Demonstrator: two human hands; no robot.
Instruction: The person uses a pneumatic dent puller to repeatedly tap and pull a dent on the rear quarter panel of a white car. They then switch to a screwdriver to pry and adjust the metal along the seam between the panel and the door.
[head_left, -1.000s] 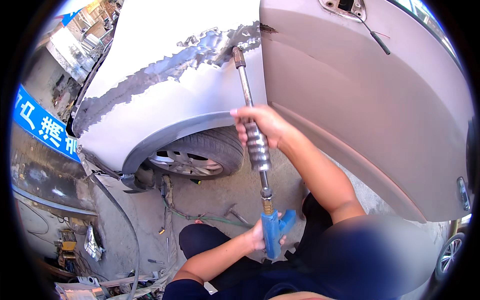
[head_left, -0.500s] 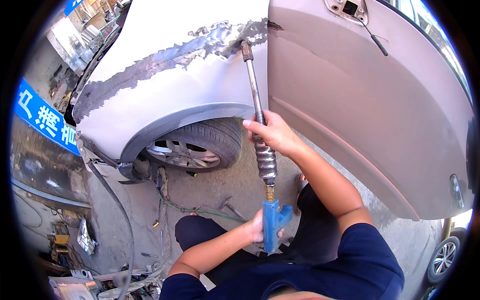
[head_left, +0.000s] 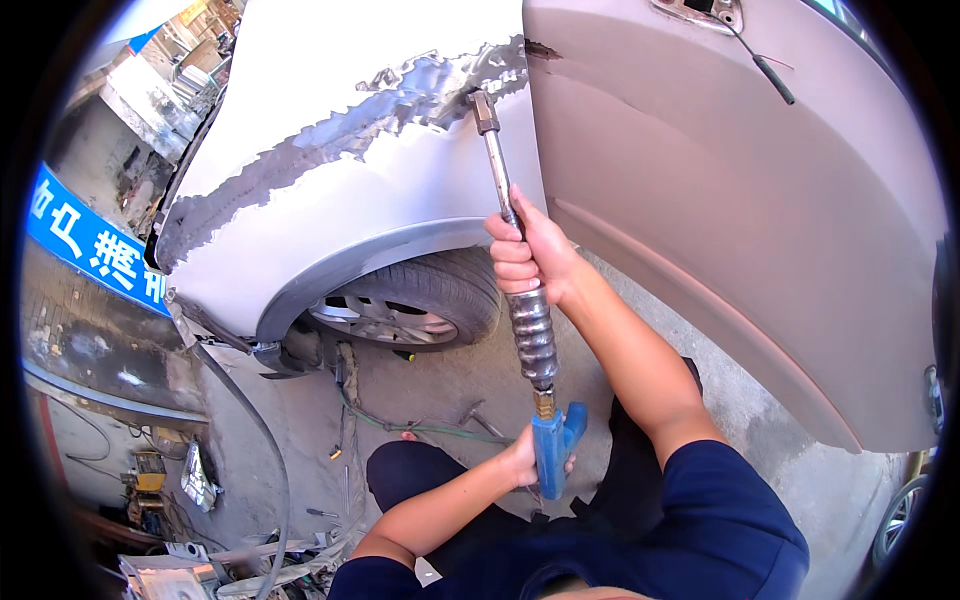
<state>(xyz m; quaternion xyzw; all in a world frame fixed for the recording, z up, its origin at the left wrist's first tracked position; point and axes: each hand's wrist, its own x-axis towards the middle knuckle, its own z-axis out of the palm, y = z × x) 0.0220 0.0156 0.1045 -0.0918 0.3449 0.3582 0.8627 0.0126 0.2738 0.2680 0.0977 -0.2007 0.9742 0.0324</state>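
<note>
A slide hammer [head_left: 531,338] runs from near my lap up to the car's white fender [head_left: 430,170], a ribbed metal weight on its shaft. My left hand [head_left: 524,458] is closed around its blue handle [head_left: 549,465]. Farther up, my right hand [head_left: 530,248] wraps around the upper end of the weight, thumb along the shaft. The tool's tip [head_left: 484,108] meets the lower edge of a ragged strip of bare, dented metal [head_left: 330,125] near the fender's door-side edge; whether it is fixed there I cannot tell.
An open car door [head_left: 700,220] stands at right, a thin cable hanging from it. Below the fender is the wheel [head_left: 420,300]. A green hose [head_left: 420,428] and a hammer [head_left: 483,415] lie on the floor. A dark cable [head_left: 255,430] hangs at left, near scrap parts [head_left: 200,485].
My right hand's fingers, looser before, have closed firmly around the slide hammer's weight. The view has shifted slightly, and my left hand still holds the blue handle.
</note>
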